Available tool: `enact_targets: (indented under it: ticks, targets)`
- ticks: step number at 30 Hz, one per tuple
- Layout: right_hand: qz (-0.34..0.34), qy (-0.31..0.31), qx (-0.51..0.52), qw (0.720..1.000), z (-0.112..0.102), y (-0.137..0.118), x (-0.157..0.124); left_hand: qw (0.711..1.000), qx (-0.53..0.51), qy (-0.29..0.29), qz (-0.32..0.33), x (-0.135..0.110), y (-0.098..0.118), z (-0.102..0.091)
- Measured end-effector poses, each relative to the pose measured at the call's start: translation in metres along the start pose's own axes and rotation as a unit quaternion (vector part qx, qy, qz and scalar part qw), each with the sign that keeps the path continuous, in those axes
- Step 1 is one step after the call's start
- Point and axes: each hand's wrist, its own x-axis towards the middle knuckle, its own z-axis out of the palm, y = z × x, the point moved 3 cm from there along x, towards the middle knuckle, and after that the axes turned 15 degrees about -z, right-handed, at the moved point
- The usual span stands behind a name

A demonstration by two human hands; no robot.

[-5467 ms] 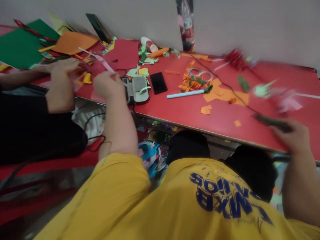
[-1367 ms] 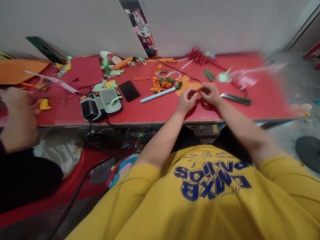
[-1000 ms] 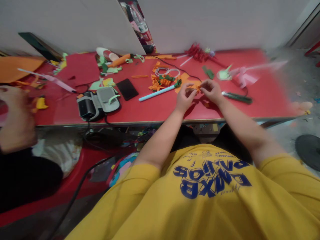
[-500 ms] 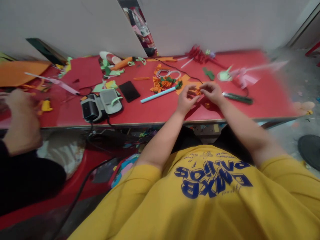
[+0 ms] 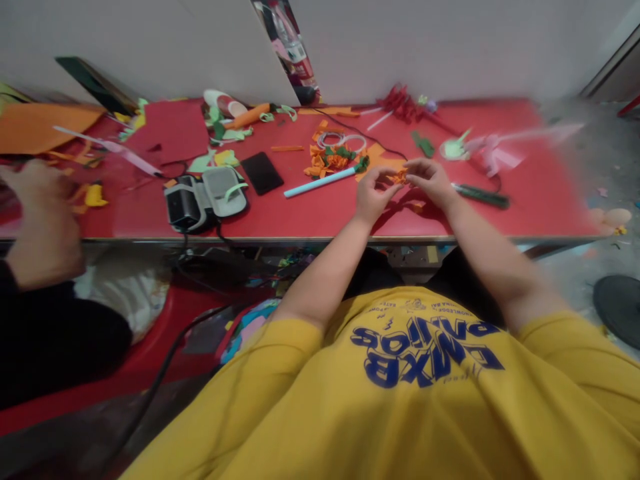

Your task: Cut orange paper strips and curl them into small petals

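Observation:
Over the red table [image 5: 320,213] my left hand [image 5: 371,194] and my right hand [image 5: 430,181] meet, fingers pinched on a small crumpled piece of orange paper [image 5: 399,177] held between them just above the tabletop. A pale blue stick with a green tip [image 5: 325,180] lies to the left of my left hand. A heap of orange and green paper bits [image 5: 334,160] sits behind it. A dark green tool [image 5: 481,195] lies just right of my right hand.
A black phone [image 5: 262,173], an open grey pouch [image 5: 206,199], a red sheet [image 5: 167,130], white rings [image 5: 343,141] and a black cable [image 5: 370,139] lie on the table. Another person's hand [image 5: 37,200] works at the far left. A bottle [image 5: 293,47] stands at the wall.
Earlier my hands were apart, the left at the far left, the right holding the dark tool. They now meet on the orange paper, shifting only slightly in the last second.

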Motion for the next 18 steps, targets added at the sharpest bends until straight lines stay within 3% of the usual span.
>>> enact_targets:
  ticks: [6,18]
  targets:
    - [0.15,-0.029,0.152,0.976,-0.001,0.007,-0.008,1.0,0.0,-0.01,0.023,-0.004,0.007,0.001]
    - [0.213,-0.088,0.197,0.953,-0.008,0.006,-0.011,0.999,-0.023,-0.037,0.025,-0.006,0.009,0.004]
